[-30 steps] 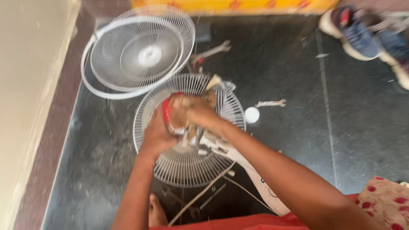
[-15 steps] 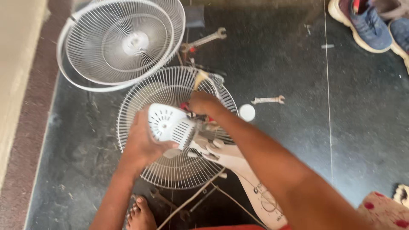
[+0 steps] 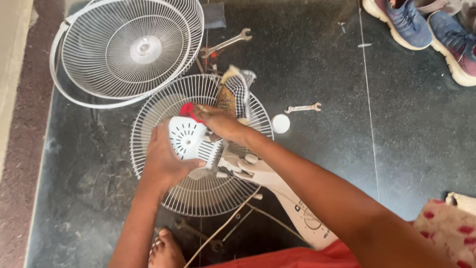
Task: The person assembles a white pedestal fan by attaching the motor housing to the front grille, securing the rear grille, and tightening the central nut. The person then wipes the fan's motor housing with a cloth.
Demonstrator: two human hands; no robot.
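My left hand (image 3: 166,161) grips a white vented fan motor cover (image 3: 191,139) over the rear wire guard (image 3: 148,129) of a dismantled white fan. My right hand (image 3: 218,121) is closed on a brush with a pale handle (image 3: 229,92) and presses it against the top of the cover, beside a red part (image 3: 187,110). The fan's white neck and stand (image 3: 292,208) run down under my right forearm.
A second wire guard with its ring (image 3: 129,49) lies at the upper left. Two spanners (image 3: 225,43) (image 3: 302,107), a white round cap (image 3: 280,123) and a cord (image 3: 223,228) lie on the dark stone floor. Shoes (image 3: 421,30) at the top right. My bare foot (image 3: 166,250) is below.
The motor cover has turned from its red-edged underside to its white vented face. My right hand with the brush has shifted to the cover's upper edge. The camera view has drifted.
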